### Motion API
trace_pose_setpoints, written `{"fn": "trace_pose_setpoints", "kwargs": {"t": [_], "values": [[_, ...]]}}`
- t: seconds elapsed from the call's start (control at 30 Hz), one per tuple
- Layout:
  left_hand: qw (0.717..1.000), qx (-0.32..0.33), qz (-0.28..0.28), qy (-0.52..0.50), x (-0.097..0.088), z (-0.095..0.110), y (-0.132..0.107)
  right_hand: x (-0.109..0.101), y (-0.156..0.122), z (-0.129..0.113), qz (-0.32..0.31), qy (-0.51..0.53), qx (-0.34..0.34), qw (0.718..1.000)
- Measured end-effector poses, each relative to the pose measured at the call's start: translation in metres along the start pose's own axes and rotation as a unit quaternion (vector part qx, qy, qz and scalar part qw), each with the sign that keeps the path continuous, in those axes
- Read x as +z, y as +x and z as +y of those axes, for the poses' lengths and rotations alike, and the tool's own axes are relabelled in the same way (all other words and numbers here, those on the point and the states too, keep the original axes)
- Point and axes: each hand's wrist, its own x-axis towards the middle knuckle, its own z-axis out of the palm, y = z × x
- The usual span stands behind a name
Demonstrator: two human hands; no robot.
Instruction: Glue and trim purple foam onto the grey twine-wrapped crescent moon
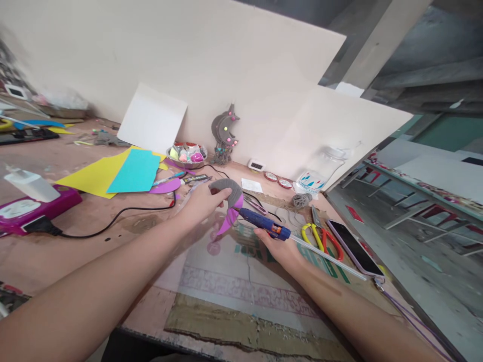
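My left hand (202,201) is closed round a crescent-shaped piece (230,193), purple at its lower tip and wrapped in grey yarn at the top. My right hand (281,249) grips a blue glue gun (264,223) with a clear glue stick (324,256) jutting out behind. The gun's nozzle points at the crescent where the grey yarn meets the purple. Both hands hover above a flattened cardboard sheet (241,281) on the table.
Yellow and red scissors (320,236), a phone (352,246) and a yarn ball (301,200) lie to the right. Coloured paper sheets (121,173), a bowl of pom-poms (186,155), a finished moon ornament (225,128), a plastic jar (320,168) and a pink power strip (35,203) stand around.
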Motion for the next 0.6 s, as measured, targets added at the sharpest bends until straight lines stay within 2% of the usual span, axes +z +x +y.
{"fn": "trace_pose_setpoints", "kwargs": {"t": [0.33, 0.6], "values": [[1.0, -0.003, 0.001, -0.007, 0.0017, -0.0029, 0.0006, 0.0002, -0.0017, -0.0048, -0.015, -0.01, -0.019, 1.0], [1.0, 0.002, -0.013, -0.022, 0.0013, -0.0081, 0.0042, 0.0009, -0.0002, 0.0023, 0.006, 0.0, -0.007, 1.0]]}}
